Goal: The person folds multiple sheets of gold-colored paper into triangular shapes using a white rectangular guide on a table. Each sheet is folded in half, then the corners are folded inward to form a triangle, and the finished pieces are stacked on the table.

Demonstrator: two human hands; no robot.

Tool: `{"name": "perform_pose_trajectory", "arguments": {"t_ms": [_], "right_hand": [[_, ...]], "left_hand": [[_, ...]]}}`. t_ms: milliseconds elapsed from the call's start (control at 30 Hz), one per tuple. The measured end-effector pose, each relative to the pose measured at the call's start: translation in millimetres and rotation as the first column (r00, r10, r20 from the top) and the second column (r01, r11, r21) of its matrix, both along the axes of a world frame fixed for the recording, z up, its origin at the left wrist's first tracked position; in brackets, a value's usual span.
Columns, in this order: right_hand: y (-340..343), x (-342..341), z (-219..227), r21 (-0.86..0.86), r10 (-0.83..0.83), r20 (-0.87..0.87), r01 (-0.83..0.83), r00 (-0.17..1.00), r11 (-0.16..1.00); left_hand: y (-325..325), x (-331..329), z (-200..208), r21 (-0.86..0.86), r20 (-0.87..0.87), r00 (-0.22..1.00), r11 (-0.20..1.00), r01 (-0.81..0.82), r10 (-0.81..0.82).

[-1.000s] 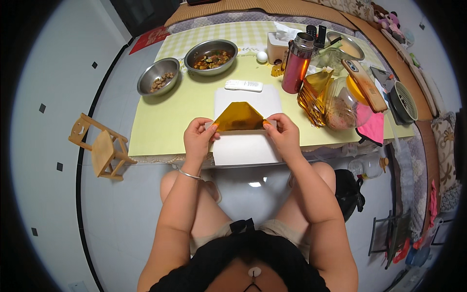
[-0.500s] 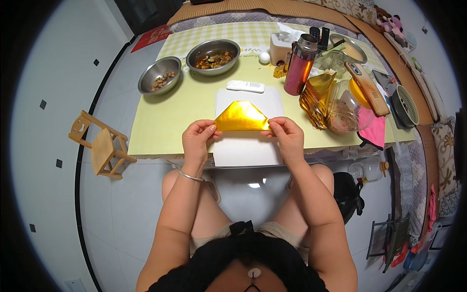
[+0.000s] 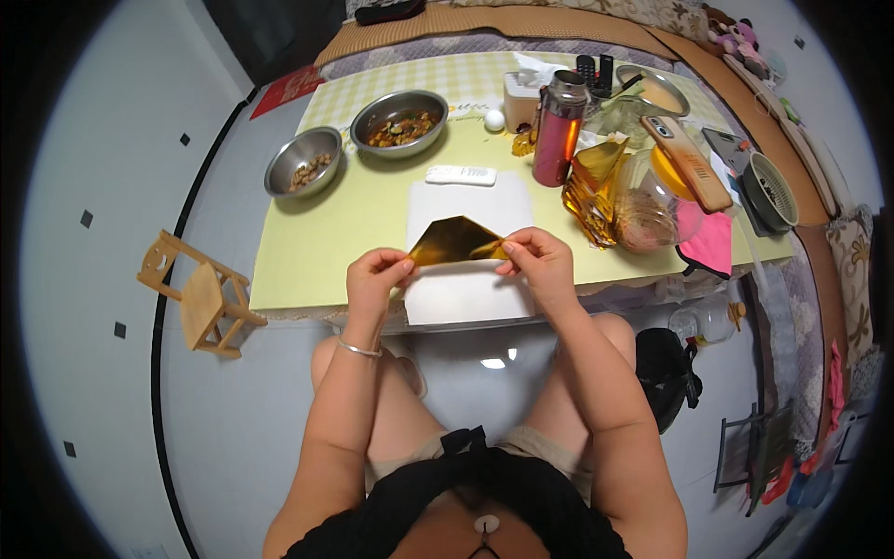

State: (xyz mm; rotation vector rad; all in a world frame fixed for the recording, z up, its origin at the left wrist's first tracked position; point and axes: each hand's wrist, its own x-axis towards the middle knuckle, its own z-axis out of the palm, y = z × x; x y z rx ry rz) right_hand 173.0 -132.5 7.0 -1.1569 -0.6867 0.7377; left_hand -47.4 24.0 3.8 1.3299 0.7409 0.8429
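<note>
A sheet of shiny gold foil paper (image 3: pixel 456 239), folded into a flat-topped shape with slanted sides, is stretched between my two hands. My left hand (image 3: pixel 376 278) pinches its left corner between thumb and fingers. At the opposite corner, my right hand (image 3: pixel 540 264) grips the paper the same way, where a small fold catches the light. Beneath the foil lies a white sheet (image 3: pixel 466 300) reaching to the table's near edge. A white remote control (image 3: pixel 461 175) rests at the far end of that sheet.
Two metal bowls stand at the far left, one with peanuts (image 3: pixel 310 171), one with food in liquid (image 3: pixel 402 130). To the right are a red thermos (image 3: pixel 560 130), a stack of gold paper (image 3: pixel 593 200), a clear jar (image 3: pixel 649 205) and a phone (image 3: pixel 687 163). A small wooden chair (image 3: pixel 203 293) stands left.
The foil has tilted and looks darker, its bright glare gone. Both hands keep their hold on its corners, and the whole view has shifted slightly.
</note>
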Motion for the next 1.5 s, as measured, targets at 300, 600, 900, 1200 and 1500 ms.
{"name": "perform_pose_trajectory", "arguments": {"t_ms": [300, 600, 900, 1200, 1500], "right_hand": [[-16, 37, 13, 0.029, -0.005, -0.142, 0.009, 0.990, 1.000], [-39, 68, 3, -0.152, -0.156, -0.034, 0.149, 0.987, 0.977], [-47, 65, 8, -0.131, -0.136, 0.046, 0.141, 0.990, 0.981], [-48, 54, 12, 0.016, -0.082, 0.875, 0.142, 0.477, 0.990], [-37, 2, 17, -0.369, 0.369, 0.929, 0.009, 0.012, 0.929]], "left_hand": [[-12, 19, 35, -0.038, -0.112, 0.981, 0.987, 0.155, -0.159], [-50, 149, 67, -0.457, 0.163, 0.941, 0.822, 0.339, -0.298], [-63, 260, 55, -0.558, 0.166, 0.946, 0.765, 0.322, -0.278], [-15, 182, 60, 0.159, -0.270, 0.941, 0.955, 0.251, -0.203], [21, 32, 14, 0.532, -0.325, 0.943, 0.812, 0.241, -0.067]]}}
